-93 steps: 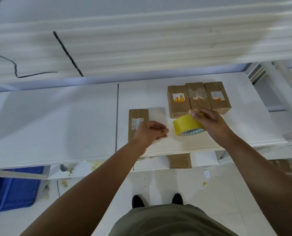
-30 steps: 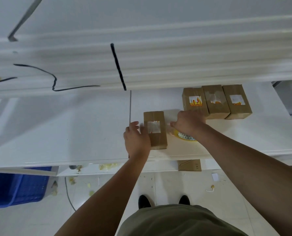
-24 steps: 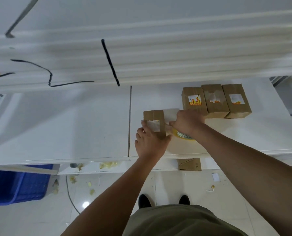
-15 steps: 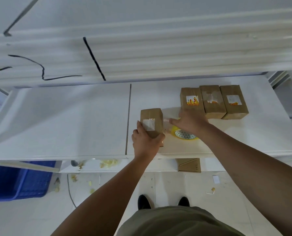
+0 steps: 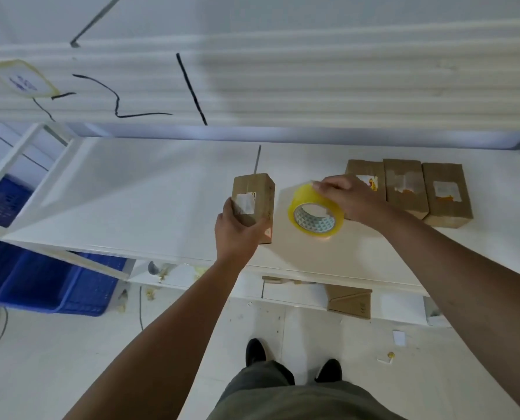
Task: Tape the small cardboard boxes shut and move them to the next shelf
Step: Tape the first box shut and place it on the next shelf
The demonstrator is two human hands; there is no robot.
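Observation:
A small brown cardboard box [image 5: 254, 195] with a white label stands on the white shelf [image 5: 149, 201], just right of the seam between two shelf boards. My left hand [image 5: 237, 230] grips its near end from below. A yellow roll of tape [image 5: 314, 215] lies tilted on the shelf to the right of the box. My right hand [image 5: 354, 198] holds the roll at its top rim. Three more labelled cardboard boxes [image 5: 407, 189] stand side by side at the right rear of the shelf.
An upper shelf edge [image 5: 252, 86] with black cables hangs over the back. Blue plastic crates [image 5: 49, 283] sit low on the left. A flattened cardboard piece [image 5: 348, 301] lies on a lower shelf. My feet stand on the white floor below.
My left hand moved from beside the box to grip its near end. My right hand lifted the tape roll off the shelf surface and tilted it up. The view shifted left.

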